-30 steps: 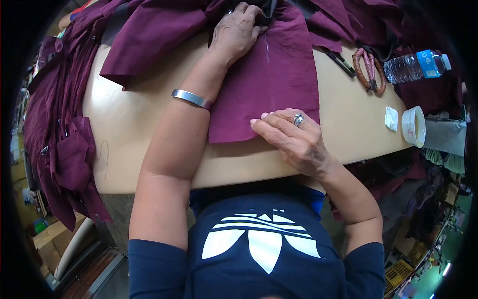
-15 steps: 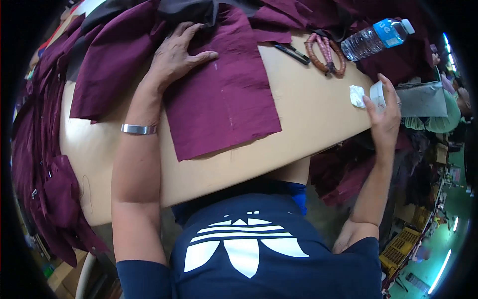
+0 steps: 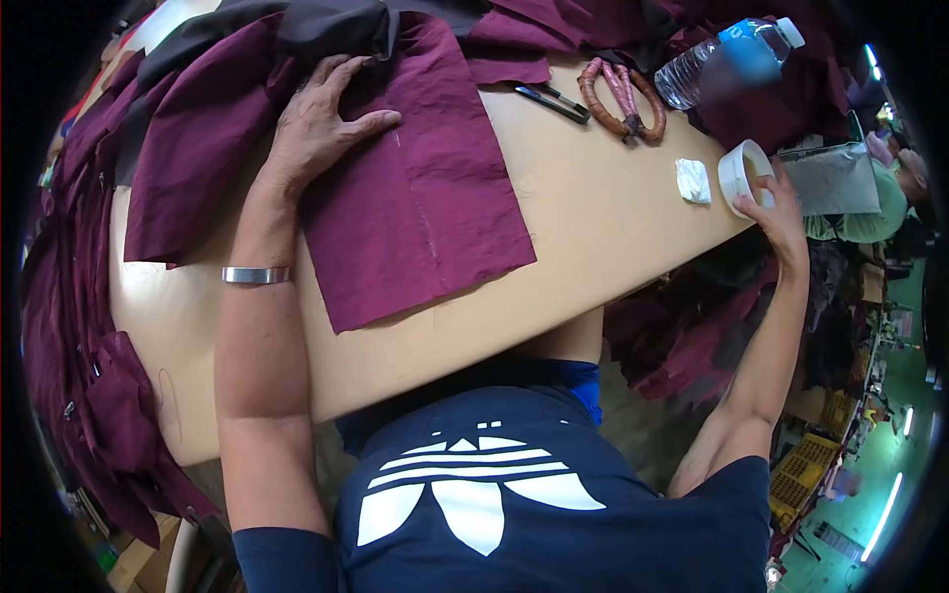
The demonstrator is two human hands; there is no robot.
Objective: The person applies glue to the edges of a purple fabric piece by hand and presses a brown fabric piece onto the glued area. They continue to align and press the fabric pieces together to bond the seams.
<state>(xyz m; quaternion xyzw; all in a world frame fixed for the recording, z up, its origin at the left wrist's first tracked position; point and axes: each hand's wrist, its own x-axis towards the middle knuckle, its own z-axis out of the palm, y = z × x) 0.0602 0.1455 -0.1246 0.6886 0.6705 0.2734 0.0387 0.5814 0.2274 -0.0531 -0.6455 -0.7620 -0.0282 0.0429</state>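
My left hand (image 3: pixel 321 124) lies with fingers spread on a maroon fabric panel (image 3: pixel 455 208), which has a faint pale line down it. Over at the table's right edge, my right hand (image 3: pixel 776 212) has its thumb on the rim of a small white bowl (image 3: pixel 733 180) and its fingertips inside; what they touch in there is hidden. A folded white piece (image 3: pixel 693 182) rests just left of the bowl.
Scissors with wrapped handles (image 3: pixel 623 99), a black pen (image 3: pixel 552 103) and a water bottle (image 3: pixel 727 64) lie along the back. Maroon and dark cloth (image 3: pixel 203 128) is heaped left. Another person (image 3: pixel 880 203) is beyond the right edge.
My right hand has moved from beside the white piece to the bowl, its fingers now inside. The bowl appears tilted towards me. My left hand still lies on the panel.
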